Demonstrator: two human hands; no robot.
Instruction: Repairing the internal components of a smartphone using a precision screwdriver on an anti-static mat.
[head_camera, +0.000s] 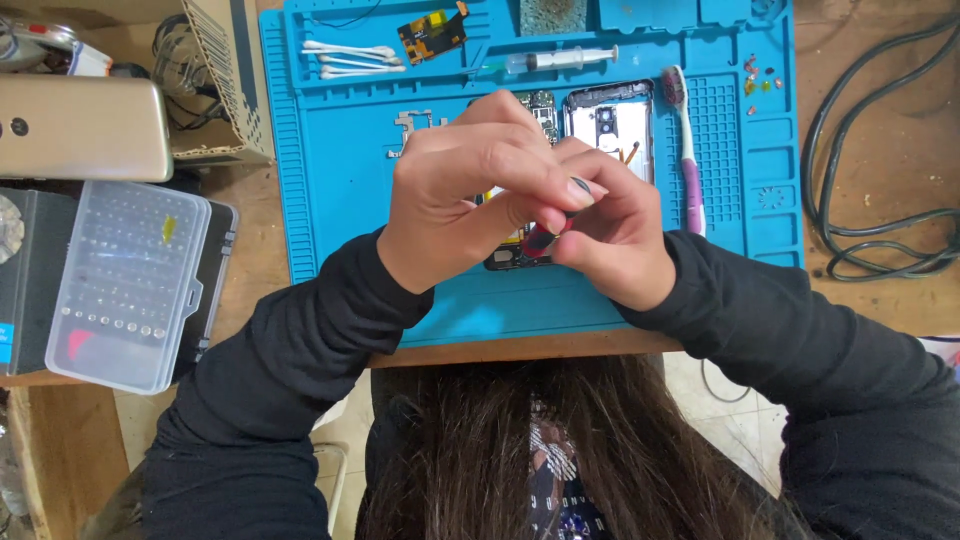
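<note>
Head camera, looking straight down: a person in black sleeves is working over a blue repair mat (330, 200) lying on a wooden tabletop (880, 110). The two hands are meeting at the middle of the mat, directly above an opened phone (607, 125), whose bare back half is showing just beyond the knuckles while its near end (515, 260) is peeking out below them.

The left hand (470, 190) is curling closed from the left, its fingers folding over the top of a small red-and-black tool (540, 240); the right hand (615, 235) is closing from the right around the same tool, pinching it from underneath. The tool is sitting between both hands, equally near each, and its long axis cannot be made out because the fingers are covering most of it. The phone's long axis is running away from the person, up the mat.

A toothbrush with a purple handle (688, 160) is lying just right of the phone, parallel to it. Cotton swabs (350, 58) and a syringe (560, 60) are resting along the mat's far edge. A clear bit case (125, 285) is sitting well to the left, off the mat.
</note>
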